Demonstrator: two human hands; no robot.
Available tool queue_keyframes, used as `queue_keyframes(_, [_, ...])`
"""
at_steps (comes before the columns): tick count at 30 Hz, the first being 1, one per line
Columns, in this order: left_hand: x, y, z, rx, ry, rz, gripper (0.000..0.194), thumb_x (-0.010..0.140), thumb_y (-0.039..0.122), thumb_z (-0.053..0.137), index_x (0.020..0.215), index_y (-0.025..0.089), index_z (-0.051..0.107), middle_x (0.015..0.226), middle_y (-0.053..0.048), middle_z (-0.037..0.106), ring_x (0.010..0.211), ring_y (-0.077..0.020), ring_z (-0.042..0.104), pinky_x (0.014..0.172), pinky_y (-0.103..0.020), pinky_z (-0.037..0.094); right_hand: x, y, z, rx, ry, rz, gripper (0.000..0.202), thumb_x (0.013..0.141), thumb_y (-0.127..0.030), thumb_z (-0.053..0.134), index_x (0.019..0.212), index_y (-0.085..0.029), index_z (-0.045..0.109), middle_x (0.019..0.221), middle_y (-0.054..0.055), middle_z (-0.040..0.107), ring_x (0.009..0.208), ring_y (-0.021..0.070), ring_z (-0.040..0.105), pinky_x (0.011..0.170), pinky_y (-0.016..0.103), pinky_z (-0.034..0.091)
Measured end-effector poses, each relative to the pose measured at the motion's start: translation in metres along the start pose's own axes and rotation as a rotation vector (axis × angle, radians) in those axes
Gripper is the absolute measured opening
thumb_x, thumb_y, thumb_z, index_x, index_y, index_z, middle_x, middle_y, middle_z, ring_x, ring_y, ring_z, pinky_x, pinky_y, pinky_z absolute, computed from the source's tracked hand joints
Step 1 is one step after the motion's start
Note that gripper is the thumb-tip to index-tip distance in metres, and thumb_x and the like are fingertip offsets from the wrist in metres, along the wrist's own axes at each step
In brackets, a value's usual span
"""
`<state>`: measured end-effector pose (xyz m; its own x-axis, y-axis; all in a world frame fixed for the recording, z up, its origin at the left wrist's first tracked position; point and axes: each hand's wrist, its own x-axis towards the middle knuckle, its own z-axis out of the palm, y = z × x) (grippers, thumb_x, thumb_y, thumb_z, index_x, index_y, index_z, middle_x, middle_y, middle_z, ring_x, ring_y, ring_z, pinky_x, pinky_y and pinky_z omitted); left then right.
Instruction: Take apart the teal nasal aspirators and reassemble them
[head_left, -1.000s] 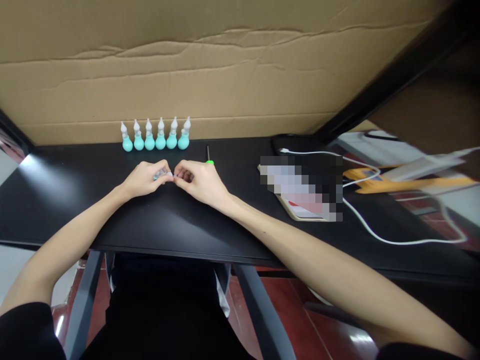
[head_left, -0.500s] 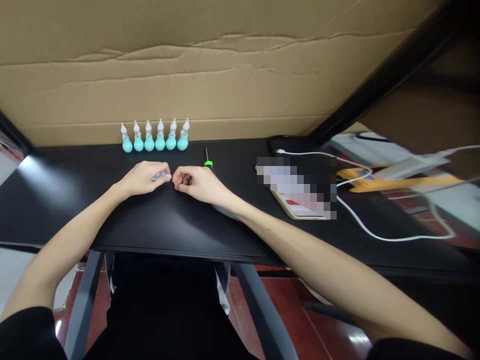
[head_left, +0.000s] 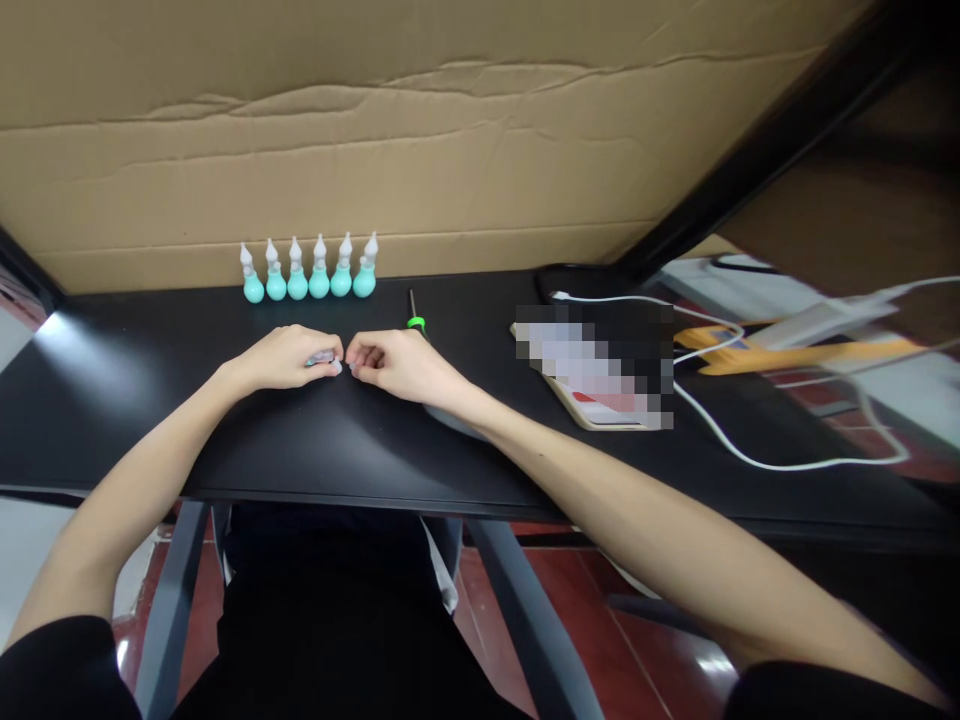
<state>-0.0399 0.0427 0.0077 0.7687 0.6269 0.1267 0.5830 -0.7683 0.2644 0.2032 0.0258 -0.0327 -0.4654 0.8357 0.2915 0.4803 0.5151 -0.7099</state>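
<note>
A broad sheet of creased cardboard (head_left: 450, 160) stands behind the black table (head_left: 300, 450) where the person works with both bare hands. On the person's right lies a flat object (head_left: 585, 360), blurred out too heavily to name, with a white cable (head_left: 765, 466) curving past it and a yellow item (head_left: 810, 357) beyond.

The left hand (head_left: 289, 355) and the right hand (head_left: 409, 365) meet over the middle of the table, just beside each other but apart. Behind them, six teal bulbs (head_left: 298, 284) with whitish pointed tops stand in a row near the cardboard. A tool with a green ring (head_left: 417, 323) lies behind the right hand, its shaft pointing away and the rest hidden.

Smaller again is the piece in hand, a teal and whitish part (head_left: 321, 357), held in front of the row. The left fingers are curled around it, with its pale end poking out toward the right hand. The right fingers are bent into a pinch and seem to grip a tiny pale bit (head_left: 350, 367), though its shape is unclear.

The step looks like fine fitting or parting of small pieces; the next move likely calls for a steady left hold and careful right fingertips.
</note>
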Motion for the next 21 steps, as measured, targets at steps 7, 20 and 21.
queue_keyframes(7, [0.002, 0.005, 0.01, 0.121, 0.121, -0.091, 0.023, 0.104, 0.027, 0.057, 0.112, 0.022, 0.078, 0.111, -0.007, 0.082, 0.095, -0.0228, 0.075, 0.074, -0.03, 0.048, 0.001, -0.001, -0.004, 0.037, -0.038, -0.006, 0.011, 0.08, -0.012, 0.068, 0.087, -0.019, 0.073, 0.075, -0.001, 0.076, 0.07, 0.0148, 0.071, 0.075, 0.027, 0.052])
queue_keyframes(20, [0.005, 0.004, 0.008, 0.09, 0.103, -0.167, 0.03, 0.098, 0.025, 0.06, 0.122, 0.022, 0.077, 0.108, -0.006, 0.084, 0.096, -0.0236, 0.078, 0.076, -0.03, 0.051, -0.003, -0.012, 0.001, -0.017, -0.141, -0.131, 0.02, 0.083, -0.006, 0.061, 0.092, -0.017, 0.075, 0.086, 0.001, 0.078, 0.07, 0.0133, 0.07, 0.075, 0.026, 0.054])
queue_keyframes(21, [0.004, 0.003, 0.008, 0.09, 0.107, -0.165, 0.03, 0.098, 0.024, 0.06, 0.123, 0.022, 0.077, 0.108, -0.006, 0.084, 0.096, -0.0235, 0.078, 0.076, -0.03, 0.051, -0.003, -0.012, 0.001, -0.04, -0.148, -0.15, 0.021, 0.083, -0.005, 0.06, 0.091, -0.017, 0.075, 0.086, 0.002, 0.077, 0.07, 0.0127, 0.068, 0.074, 0.025, 0.053])
